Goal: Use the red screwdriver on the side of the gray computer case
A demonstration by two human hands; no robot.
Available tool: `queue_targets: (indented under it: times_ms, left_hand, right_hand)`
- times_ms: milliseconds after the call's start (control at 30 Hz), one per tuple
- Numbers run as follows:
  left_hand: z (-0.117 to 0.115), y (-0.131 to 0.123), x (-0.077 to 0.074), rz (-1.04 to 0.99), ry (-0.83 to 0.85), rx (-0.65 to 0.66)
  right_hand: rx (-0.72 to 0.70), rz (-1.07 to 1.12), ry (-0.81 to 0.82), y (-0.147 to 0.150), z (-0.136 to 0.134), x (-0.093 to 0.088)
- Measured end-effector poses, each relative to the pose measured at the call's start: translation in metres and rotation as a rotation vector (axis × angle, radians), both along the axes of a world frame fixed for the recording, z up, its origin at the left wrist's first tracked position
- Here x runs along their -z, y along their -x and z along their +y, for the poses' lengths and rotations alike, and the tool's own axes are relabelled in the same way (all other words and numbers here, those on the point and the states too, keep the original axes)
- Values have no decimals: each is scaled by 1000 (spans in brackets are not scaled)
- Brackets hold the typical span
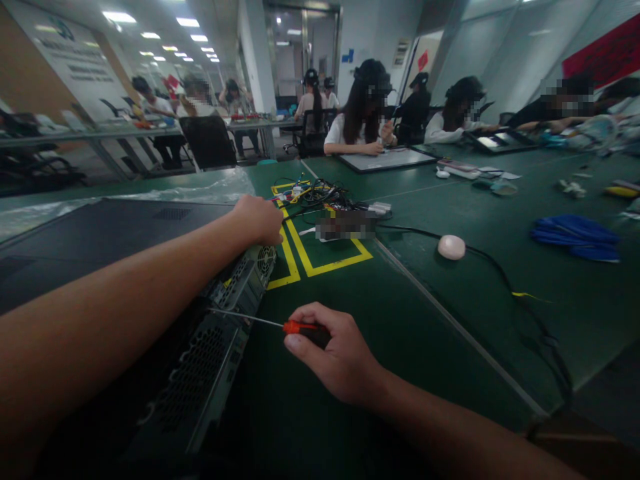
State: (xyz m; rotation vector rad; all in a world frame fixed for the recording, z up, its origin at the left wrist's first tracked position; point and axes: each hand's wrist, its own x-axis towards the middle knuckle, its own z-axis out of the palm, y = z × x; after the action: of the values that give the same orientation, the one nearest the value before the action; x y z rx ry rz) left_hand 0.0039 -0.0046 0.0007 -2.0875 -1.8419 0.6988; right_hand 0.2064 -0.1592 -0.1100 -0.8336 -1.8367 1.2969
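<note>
A black computer case [125,233] lies flat at the left, its metal back panel [235,347] facing right. My right hand [340,350] is closed round the orange and black handle of a screwdriver [263,321]. The long thin shaft points left, and its tip meets the back panel between the honeycomb vent [193,363] and the round fan grille [266,260]. My left hand [257,220] is at the far corner of the case, above the fan grille. Its fingers curl downward, and what they grip is hidden. My left forearm crosses over the case.
Beyond my left hand lies a tangle of cables [330,195] by yellow tape markings [333,267] on the green table [415,373]. To the right are a pale rounded object [451,247] on a black cord and a blue bundle [575,235]. Several people sit across the room.
</note>
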Motion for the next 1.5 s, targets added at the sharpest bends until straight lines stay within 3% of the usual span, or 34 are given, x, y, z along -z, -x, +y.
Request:
queue_targets:
  times_ms: [233,433,667,1500]
  left_hand:
    - [1,1,0,-33,1,-1]
    - [-2,-1,-2,-20,-1,-10]
    - [0,1,0,2,-5,11]
    - [1,3,1,-16,-5,14]
  right_hand:
    - [-20,-21,-78,2,0,-1]
    - [-33,-5,43,2,-3,-1]
    - [-31,-4,-19,1,-1,-4]
    - [-32,-15,7,1,-1,-6]
